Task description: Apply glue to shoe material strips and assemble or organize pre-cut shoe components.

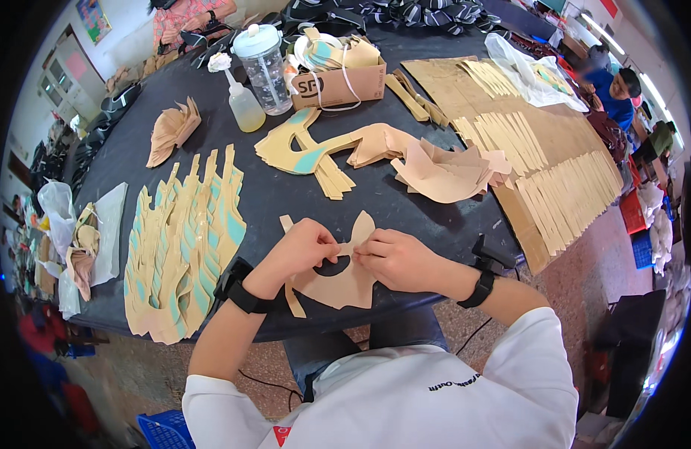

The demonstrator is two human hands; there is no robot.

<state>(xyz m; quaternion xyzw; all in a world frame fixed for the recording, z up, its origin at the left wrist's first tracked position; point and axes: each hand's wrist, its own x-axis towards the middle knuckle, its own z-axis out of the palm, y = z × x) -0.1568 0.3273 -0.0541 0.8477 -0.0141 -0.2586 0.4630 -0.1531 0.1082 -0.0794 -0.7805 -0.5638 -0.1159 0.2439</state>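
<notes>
At the near edge of the dark table lies a flat tan cut-out piece (338, 288) with a curved opening and a pointed flap. My left hand (309, 243) is closed, its thumb and fingers pinching a narrow band of that piece above the opening. Pressed against the same piece from the right are the closed fingertips of my right hand (394, 260). Both hands are close together, only a short gap apart. A slim tan strip (294, 298) lies partly under my left wrist. Whatever is directly under my fingertips is hidden.
Overlapping tan pieces with teal patches (184, 247) lie left. Beyond my hands are a stack of curved pieces (443, 172), a squeeze bottle (244, 105), a lidded jug (263, 67) and a filled cardboard box (345, 84). Right, a cardboard sheet (521, 194) carries rows of strips.
</notes>
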